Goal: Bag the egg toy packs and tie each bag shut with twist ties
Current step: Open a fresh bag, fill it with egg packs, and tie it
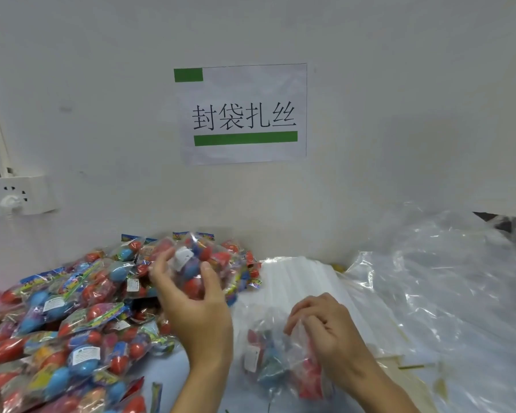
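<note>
The left hand (191,296) curls thumb and fingers round a blurred egg pack (191,269), above the pile (66,317) left of the bag (280,353). The right hand (325,326) pinches the bag's mouth; its fingertips are hidden. Packs inside show dimly. The pile is cut off at the left edge.

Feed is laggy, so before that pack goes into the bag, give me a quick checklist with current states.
1. Left hand has a grip on an egg pack: ok.
2. Right hand pinches the clear bag: ok.
3. Bag mouth open wide enough: cannot tell.
4. Bag already holds packs: ok.
5. More packs in the pile: ok.
6. Twist tie within reach: cannot tell; a thin green strip lies on the right.
</note>
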Demonstrator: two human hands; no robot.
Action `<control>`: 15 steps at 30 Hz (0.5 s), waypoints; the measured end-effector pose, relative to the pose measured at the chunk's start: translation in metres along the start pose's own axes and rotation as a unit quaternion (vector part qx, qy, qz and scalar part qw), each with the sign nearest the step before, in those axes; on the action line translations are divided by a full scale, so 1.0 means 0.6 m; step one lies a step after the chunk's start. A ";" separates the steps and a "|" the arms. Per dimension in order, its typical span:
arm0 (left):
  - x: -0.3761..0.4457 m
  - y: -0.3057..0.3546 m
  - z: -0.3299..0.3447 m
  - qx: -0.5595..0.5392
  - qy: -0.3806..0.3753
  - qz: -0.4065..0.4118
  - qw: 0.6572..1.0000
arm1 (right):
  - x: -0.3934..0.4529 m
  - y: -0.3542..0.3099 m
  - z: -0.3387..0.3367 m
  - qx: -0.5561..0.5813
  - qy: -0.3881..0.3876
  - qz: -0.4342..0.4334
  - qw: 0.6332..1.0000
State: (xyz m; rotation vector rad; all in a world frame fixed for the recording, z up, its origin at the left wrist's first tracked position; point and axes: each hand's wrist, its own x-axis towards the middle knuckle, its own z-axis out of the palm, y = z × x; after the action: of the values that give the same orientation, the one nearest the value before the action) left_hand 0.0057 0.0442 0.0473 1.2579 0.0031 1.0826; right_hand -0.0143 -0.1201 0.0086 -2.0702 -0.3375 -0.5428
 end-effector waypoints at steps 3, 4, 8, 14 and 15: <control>-0.032 0.001 0.018 -0.089 -0.096 -0.133 0.982 | -0.001 -0.001 -0.002 -0.051 0.029 0.010 0.998; -0.042 -0.001 0.023 -0.105 -0.125 -0.179 0.970 | -0.002 -0.004 -0.002 -0.060 0.034 0.008 0.998; -0.063 -0.009 0.033 -0.161 -0.198 -0.298 0.920 | -0.001 -0.019 0.008 0.044 0.029 0.038 0.998; -0.067 -0.014 0.032 -0.120 -0.276 -0.251 0.920 | 0.012 -0.019 0.002 0.215 0.135 0.092 0.963; -0.066 -0.015 0.032 -0.116 -0.285 -0.245 0.919 | 0.013 -0.018 -0.001 0.235 0.148 0.099 0.955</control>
State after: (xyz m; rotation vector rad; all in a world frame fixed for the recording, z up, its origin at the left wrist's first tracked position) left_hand 0.0004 0.0046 0.0265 1.2267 -0.2366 0.2520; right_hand -0.0122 -0.1149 0.0206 -1.5154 -0.0685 -0.5753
